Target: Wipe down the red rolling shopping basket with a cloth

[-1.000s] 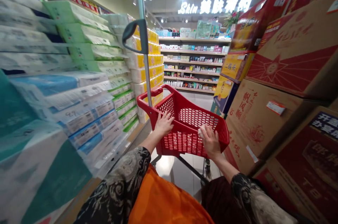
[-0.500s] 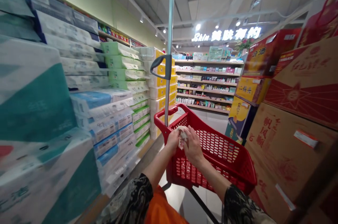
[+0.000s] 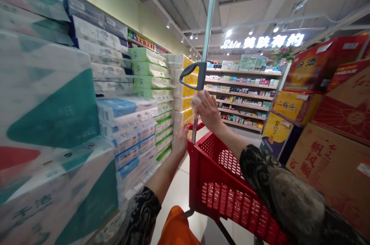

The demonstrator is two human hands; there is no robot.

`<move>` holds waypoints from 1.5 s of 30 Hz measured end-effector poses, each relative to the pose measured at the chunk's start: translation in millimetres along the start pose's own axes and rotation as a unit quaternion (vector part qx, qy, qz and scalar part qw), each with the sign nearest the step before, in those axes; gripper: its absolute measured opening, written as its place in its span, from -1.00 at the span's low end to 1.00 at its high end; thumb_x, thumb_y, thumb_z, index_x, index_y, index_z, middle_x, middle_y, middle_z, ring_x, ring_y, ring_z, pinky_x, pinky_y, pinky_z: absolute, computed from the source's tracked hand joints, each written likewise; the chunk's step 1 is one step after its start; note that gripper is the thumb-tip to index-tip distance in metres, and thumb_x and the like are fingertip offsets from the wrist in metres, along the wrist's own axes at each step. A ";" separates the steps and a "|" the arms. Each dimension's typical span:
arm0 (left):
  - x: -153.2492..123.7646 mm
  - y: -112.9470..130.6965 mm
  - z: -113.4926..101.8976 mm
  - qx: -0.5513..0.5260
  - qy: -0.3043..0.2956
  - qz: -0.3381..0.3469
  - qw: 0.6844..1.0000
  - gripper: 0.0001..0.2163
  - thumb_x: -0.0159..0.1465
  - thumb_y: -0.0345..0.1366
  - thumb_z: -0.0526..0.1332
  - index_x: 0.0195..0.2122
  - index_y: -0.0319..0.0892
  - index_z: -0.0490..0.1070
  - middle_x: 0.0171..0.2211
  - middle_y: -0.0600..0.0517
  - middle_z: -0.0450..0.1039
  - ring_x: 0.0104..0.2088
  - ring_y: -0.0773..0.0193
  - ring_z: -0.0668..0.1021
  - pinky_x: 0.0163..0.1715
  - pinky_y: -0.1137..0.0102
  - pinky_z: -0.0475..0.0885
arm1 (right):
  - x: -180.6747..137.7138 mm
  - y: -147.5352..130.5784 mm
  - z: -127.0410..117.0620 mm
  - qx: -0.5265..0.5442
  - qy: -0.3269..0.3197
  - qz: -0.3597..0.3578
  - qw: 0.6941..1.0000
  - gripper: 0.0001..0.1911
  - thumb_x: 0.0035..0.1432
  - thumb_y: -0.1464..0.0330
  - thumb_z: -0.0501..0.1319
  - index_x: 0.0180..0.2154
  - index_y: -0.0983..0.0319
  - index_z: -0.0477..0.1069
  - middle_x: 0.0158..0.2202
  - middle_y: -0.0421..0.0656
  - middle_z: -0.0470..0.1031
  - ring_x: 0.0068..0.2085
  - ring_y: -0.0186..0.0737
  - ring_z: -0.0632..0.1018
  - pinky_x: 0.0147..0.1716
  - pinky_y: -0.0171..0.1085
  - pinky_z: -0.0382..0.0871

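Note:
A red plastic shopping cart (image 3: 231, 195) with perforated sides stands in front of me. From its near left corner rises a slim metal pole (image 3: 209, 17) with a grey loop handle (image 3: 193, 76) on it. My right hand (image 3: 207, 109) is closed round the pole just below that loop, pressing a crumpled white cloth (image 3: 196, 100) against it. Lower down, my left hand (image 3: 182, 136) is at the cart's corner rim, fingers apparently curled on it and partly hidden.
Stacked tissue packs (image 3: 135, 129) and large teal-and-white bundles (image 3: 52, 102) line the left side. Cardboard liquor boxes (image 3: 332, 160) are piled on the right. Cosmetics shelves (image 3: 239, 93) stand ahead under a lit sign (image 3: 263, 41). Orange fabric (image 3: 177, 229) shows below me.
My hands were together over the cart with the cloth between them. Now they are apart: the right has risen to the pole with the cloth, the left has moved to the cart's corner.

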State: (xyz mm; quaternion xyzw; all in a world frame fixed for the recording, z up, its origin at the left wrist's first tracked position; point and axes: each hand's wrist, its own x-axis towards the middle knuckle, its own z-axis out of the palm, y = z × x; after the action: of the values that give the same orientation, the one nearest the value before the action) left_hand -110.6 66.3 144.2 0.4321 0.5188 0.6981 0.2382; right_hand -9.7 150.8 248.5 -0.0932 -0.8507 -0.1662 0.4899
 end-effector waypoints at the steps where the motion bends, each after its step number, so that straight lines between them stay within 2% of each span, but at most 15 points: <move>1: 0.7 -9.0 -4.3 0.094 0.041 0.026 0.994 -0.56 0.27 -0.10 -0.05 0.14 -0.14 0.17 0.17 -0.09 0.22 0.17 0.16 0.27 0.13 0.20 0.16 | 15.7 6.6 -1.2 -0.024 -0.011 -0.043 0.999 -0.69 0.24 0.47 -0.04 -0.01 0.21 0.30 0.23 -0.11 0.13 0.30 -0.02 -0.06 0.23 0.16 -0.16; 3: -3.7 -29.2 -10.8 0.271 0.071 0.051 0.959 -0.51 0.23 -0.18 0.03 0.18 -0.20 0.11 0.22 -0.14 0.13 0.22 0.12 0.19 0.18 0.15 0.07 | 29.9 16.2 1.0 -0.058 -0.054 -0.107 0.991 -0.68 0.25 0.49 -0.07 0.00 0.23 0.29 0.23 -0.11 0.12 0.31 -0.04 -0.08 0.23 0.18 -0.21; 6: -19.8 -56.4 -16.5 0.463 0.043 0.062 0.883 -0.45 0.21 -0.25 0.06 0.22 -0.28 0.03 0.27 -0.21 0.00 0.27 0.06 0.06 0.20 0.01 -0.06 | 1.9 15.2 14.5 -0.089 -0.133 -0.151 0.976 -0.68 0.22 0.54 -0.04 -0.02 0.29 0.30 0.21 -0.05 0.17 0.30 -0.06 -0.02 0.23 0.14 -0.12; 8: -30.3 -67.9 -19.5 0.536 0.011 0.068 0.841 -0.45 0.22 -0.26 0.05 0.23 -0.28 0.00 0.27 -0.22 -0.04 0.28 0.07 0.04 0.20 -0.02 -0.09 | -38.0 5.9 25.7 -0.101 -0.184 -0.168 0.963 -0.69 0.19 0.54 0.00 -0.04 0.31 0.33 0.18 0.01 0.22 0.28 -0.05 0.06 0.22 0.09 -0.03; 10: -36.0 -73.5 -22.6 0.576 -0.021 0.079 0.813 -0.45 0.22 -0.27 0.04 0.24 -0.27 -0.01 0.28 -0.20 -0.04 0.28 0.09 0.04 0.21 -0.01 -0.08 | -74.7 -3.4 34.0 -0.101 -0.231 -0.193 0.948 -0.71 0.18 0.53 0.04 -0.07 0.32 0.37 0.14 0.03 0.29 0.24 -0.04 0.16 0.19 0.03 0.08; 13: -34.7 -73.0 -25.2 0.606 -0.037 0.097 0.789 -0.43 0.21 -0.28 0.05 0.25 -0.26 -0.03 0.28 -0.18 -0.07 0.28 0.09 0.02 0.20 -0.02 -0.06 | -89.2 -5.3 36.2 -0.086 -0.252 -0.209 0.941 -0.72 0.17 0.53 0.06 -0.09 0.30 0.39 0.10 0.00 0.34 0.21 -0.03 0.22 0.16 0.00 0.14; 18: -29.1 -66.4 -15.1 0.616 -0.034 0.090 0.782 -0.42 0.22 -0.27 0.03 0.25 -0.31 -0.06 0.29 -0.21 -0.11 0.29 0.09 0.00 0.20 -0.02 -0.04 | -29.9 17.1 25.4 -0.090 -0.137 -0.101 0.981 -0.68 0.23 0.51 -0.02 0.00 0.32 0.31 0.21 0.04 0.18 0.30 0.00 -0.05 0.21 0.15 -0.09; 20: -33.4 -68.3 -11.1 0.611 -0.042 0.091 0.785 -0.41 0.21 -0.27 0.04 0.25 -0.32 -0.07 0.29 -0.22 -0.10 0.29 0.10 0.00 0.20 0.00 -0.05 | -24.3 20.3 29.4 -0.093 -0.127 -0.091 0.983 -0.68 0.25 0.49 -0.03 0.00 0.32 0.31 0.21 0.03 0.18 0.30 -0.01 -0.07 0.21 0.15 -0.09; 23: -46.5 -80.1 -13.3 0.613 -0.054 0.072 0.785 -0.40 0.20 -0.29 0.05 0.25 -0.32 -0.07 0.28 -0.22 -0.08 0.28 0.10 0.01 0.20 0.00 -0.05 | -59.5 8.1 50.0 -0.083 -0.166 -0.114 0.976 -0.69 0.24 0.50 0.01 0.00 0.30 0.33 0.17 0.01 0.24 0.28 -0.04 0.03 0.21 0.09 0.00; 29: -75.7 -121.4 -29.8 0.640 -0.083 0.028 0.763 -0.42 0.19 -0.30 0.06 0.24 -0.31 -0.01 0.28 -0.22 -0.09 0.28 0.06 0.02 0.19 -0.02 -0.05 | -193.0 -40.5 105.3 -0.041 -0.242 -0.123 0.962 -0.73 0.21 0.46 0.07 -0.06 0.31 0.40 0.12 0.02 0.31 0.22 -0.06 0.21 0.19 0.00 0.12; 33: -89.2 -138.1 -29.8 0.650 -0.117 0.033 0.750 -0.40 0.18 -0.30 0.06 0.25 -0.32 -0.04 0.28 -0.21 -0.09 0.28 0.07 0.02 0.19 -0.03 -0.06 | -258.2 -61.6 115.2 -0.005 -0.324 -0.096 0.941 -0.81 0.18 0.46 0.13 -0.19 0.32 0.47 0.02 0.01 0.43 0.16 -0.12 0.31 0.15 -0.08 0.21; 36: -92.4 -139.9 -27.4 0.656 -0.132 0.034 0.742 -0.40 0.18 -0.31 0.05 0.25 -0.34 -0.05 0.28 -0.23 -0.08 0.28 0.06 0.02 0.19 -0.04 -0.05 | -261.0 -60.4 101.6 0.018 -0.328 -0.104 0.939 -0.81 0.18 0.44 0.13 -0.18 0.29 0.47 0.01 -0.04 0.44 0.17 -0.12 0.30 0.14 -0.08 0.23; 40: -90.4 -134.1 -21.6 0.663 -0.118 0.027 0.739 -0.37 0.15 -0.34 0.07 0.25 -0.33 -0.08 0.28 -0.25 -0.08 0.28 0.05 0.02 0.19 -0.03 -0.04 | -214.2 -40.9 75.8 -0.016 -0.223 -0.075 0.972 -0.66 0.23 0.48 0.03 0.03 0.24 0.34 0.19 -0.06 0.23 0.27 -0.07 0.09 0.22 0.04 0.05; 42: -90.8 -130.9 -15.9 0.661 -0.122 0.029 0.740 -0.35 0.14 -0.33 0.08 0.26 -0.32 -0.09 0.28 -0.26 -0.09 0.28 0.03 0.01 0.18 -0.04 -0.03 | -200.7 -32.8 69.6 -0.027 -0.201 -0.062 0.977 -0.63 0.25 0.50 -0.01 0.06 0.26 0.30 0.20 -0.06 0.21 0.27 -0.07 0.06 0.23 0.03 0.03; 45: -95.7 -128.3 -7.0 0.651 -0.139 0.045 0.745 -0.34 0.13 -0.33 0.09 0.26 -0.31 -0.11 0.28 -0.26 -0.10 0.28 0.04 0.01 0.17 -0.04 -0.03 | -219.7 -33.5 69.7 -0.015 -0.232 -0.079 0.969 -0.66 0.25 0.49 0.00 0.04 0.30 0.33 0.16 -0.04 0.27 0.25 -0.10 0.14 0.22 -0.03 0.09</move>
State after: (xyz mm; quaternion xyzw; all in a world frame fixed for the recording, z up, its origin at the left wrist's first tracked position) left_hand -82.3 32.7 -9.9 0.5975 0.7882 0.1334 -0.0628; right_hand 34.0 146.7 19.7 -0.0686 -0.9431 -0.1911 0.2632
